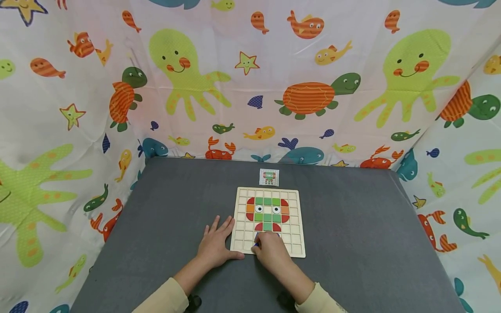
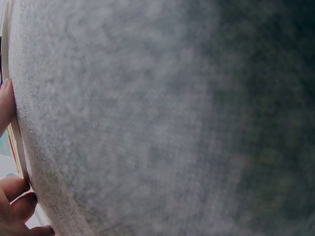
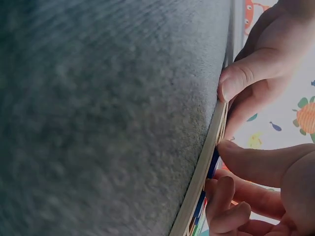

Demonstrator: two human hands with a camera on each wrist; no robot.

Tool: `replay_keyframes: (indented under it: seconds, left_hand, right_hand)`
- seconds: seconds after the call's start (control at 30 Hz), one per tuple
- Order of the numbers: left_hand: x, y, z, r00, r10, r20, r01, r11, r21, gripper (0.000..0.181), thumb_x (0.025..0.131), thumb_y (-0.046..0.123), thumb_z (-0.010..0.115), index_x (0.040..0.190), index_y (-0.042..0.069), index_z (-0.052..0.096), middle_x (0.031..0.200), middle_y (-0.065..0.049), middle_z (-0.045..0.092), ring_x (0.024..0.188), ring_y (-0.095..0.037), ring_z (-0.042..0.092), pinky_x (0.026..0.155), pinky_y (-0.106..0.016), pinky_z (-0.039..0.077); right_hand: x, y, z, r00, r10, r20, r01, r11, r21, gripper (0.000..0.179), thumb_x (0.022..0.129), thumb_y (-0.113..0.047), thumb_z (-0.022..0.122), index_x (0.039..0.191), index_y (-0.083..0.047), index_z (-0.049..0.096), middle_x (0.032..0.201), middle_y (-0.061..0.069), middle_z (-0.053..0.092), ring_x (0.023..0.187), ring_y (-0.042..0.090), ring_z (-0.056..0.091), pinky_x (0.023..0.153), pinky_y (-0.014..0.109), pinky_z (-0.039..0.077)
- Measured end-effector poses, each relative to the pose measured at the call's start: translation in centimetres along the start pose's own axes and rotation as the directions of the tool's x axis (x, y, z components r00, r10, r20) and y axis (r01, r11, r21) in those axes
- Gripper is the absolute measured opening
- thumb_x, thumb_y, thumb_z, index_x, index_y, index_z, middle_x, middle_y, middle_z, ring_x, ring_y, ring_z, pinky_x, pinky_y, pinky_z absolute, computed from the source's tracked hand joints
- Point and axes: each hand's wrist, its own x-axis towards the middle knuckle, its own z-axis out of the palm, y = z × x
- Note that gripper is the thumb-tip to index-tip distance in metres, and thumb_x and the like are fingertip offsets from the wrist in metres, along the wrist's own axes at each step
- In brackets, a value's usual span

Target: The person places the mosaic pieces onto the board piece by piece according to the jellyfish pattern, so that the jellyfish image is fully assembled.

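Observation:
A wooden grid board (image 1: 296,239) lies on the grey table, with red, green and orange tiles and two eye tiles set in its squares. My left hand (image 1: 214,243) rests at the board's left side, fingers spread along that edge and thumb at the near-left corner. Over the lower part of the board, my right hand (image 1: 271,251) pinches a blue tile (image 3: 213,163) between thumb and finger, close on the board's surface. The right hand covers part of the lower squares. Only the fingers (image 2: 6,105) at the board's edge show in the left wrist view.
A small picture card (image 1: 269,177) with a tile figure on a grid lies just beyond the board. The grey table (image 1: 176,195) stretches to both sides. A curtain (image 1: 242,95) printed with sea animals hangs behind and beside it.

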Motion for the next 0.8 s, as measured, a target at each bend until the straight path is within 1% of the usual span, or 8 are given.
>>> replay_keyframes:
  seconds: [0.27,0.4,0.47,0.57,0.67,0.73,0.8]
  left_hand:
    - [0.1,0.0,0.0,1.0,0.006,0.007,-0.006,1.0,-0.006,0.119,0.063,0.066,0.086,0.158,0.016,0.036,0.165,-0.002,0.033,0.156,-0.037,0.014,0.121,-0.065,0.017]
    - [0.3,0.1,0.0,1.0,0.004,0.012,-0.004,1.0,-0.002,0.119,0.063,0.066,0.086,0.158,0.016,0.036,0.165,-0.002,0.033,0.156,-0.037,0.014,0.121,-0.065,0.017]
    - [0.3,0.1,0.1,1.0,0.005,0.011,-0.005,1.0,-0.001,0.119,0.063,0.066,0.087,0.158,0.015,0.036,0.165,-0.002,0.033,0.156,-0.037,0.014,0.121,-0.065,0.017]
    - [0.3,-0.1,0.2,1.0,0.005,0.01,-0.005,1.0,-0.008,0.121,0.062,0.065,0.087,0.159,0.015,0.035,0.165,-0.002,0.033,0.156,-0.037,0.014,0.121,-0.065,0.016]
    - [0.0,-0.5,0.4,1.0,0.0,0.016,0.001,0.999,-0.048,0.125,0.062,0.064,0.089,0.161,0.017,0.029,0.165,-0.003,0.032,0.156,-0.036,0.014,0.121,-0.065,0.016]
    - [-0.2,-1.0,0.2,1.0,-0.012,0.023,0.014,0.996,-0.087,0.128,0.062,0.064,0.089,0.162,0.018,0.025,0.166,-0.002,0.03,0.156,-0.035,0.016,0.121,-0.064,0.017]
    - [-0.5,-1.6,-0.4,1.0,-0.021,0.016,0.022,0.993,-0.115,0.126,0.064,0.064,0.088,0.163,0.02,0.024,0.166,-0.002,0.03,0.155,-0.035,0.019,0.121,-0.064,0.018]
  right_hand:
    - [-0.1,0.0,-0.2,1.0,0.012,0.003,-0.012,1.0,-0.003,0.015,0.077,-0.009,0.086,0.083,-0.006,0.073,0.073,0.001,0.061,0.066,0.014,0.052,0.062,0.034,0.049]
    - [-0.2,0.0,-0.6,0.999,0.048,0.008,-0.048,0.999,0.022,0.018,0.077,-0.013,0.088,0.085,-0.007,0.073,0.072,0.0,0.059,0.065,0.013,0.05,0.061,0.03,0.046]
    - [-0.3,0.2,-1.0,0.998,0.065,-0.003,-0.065,0.997,0.037,0.016,0.079,-0.015,0.087,0.085,-0.008,0.073,0.071,-0.002,0.058,0.065,0.011,0.049,0.06,0.028,0.045]
    - [-0.5,0.6,-2.3,0.996,0.087,-0.032,-0.085,0.994,0.062,0.015,0.083,-0.021,0.084,0.087,-0.011,0.074,0.072,-0.004,0.059,0.064,0.009,0.049,0.058,0.025,0.044]
    - [-0.9,1.6,-4.3,0.991,0.102,-0.086,-0.096,0.993,0.073,0.019,0.087,-0.03,0.08,0.093,-0.013,0.076,0.08,-0.004,0.065,0.067,0.007,0.056,0.06,0.025,0.048]
    - [-1.3,2.6,-5.9,0.985,0.112,-0.133,-0.103,0.992,0.071,0.025,0.089,-0.035,0.078,0.101,-0.013,0.076,0.087,-0.002,0.069,0.072,0.011,0.063,0.065,0.03,0.053]
    - [-1.7,4.0,-7.7,0.975,0.102,-0.196,-0.092,0.994,0.059,0.033,0.09,-0.037,0.077,0.111,-0.011,0.075,0.098,0.003,0.072,0.082,0.017,0.068,0.072,0.037,0.057]
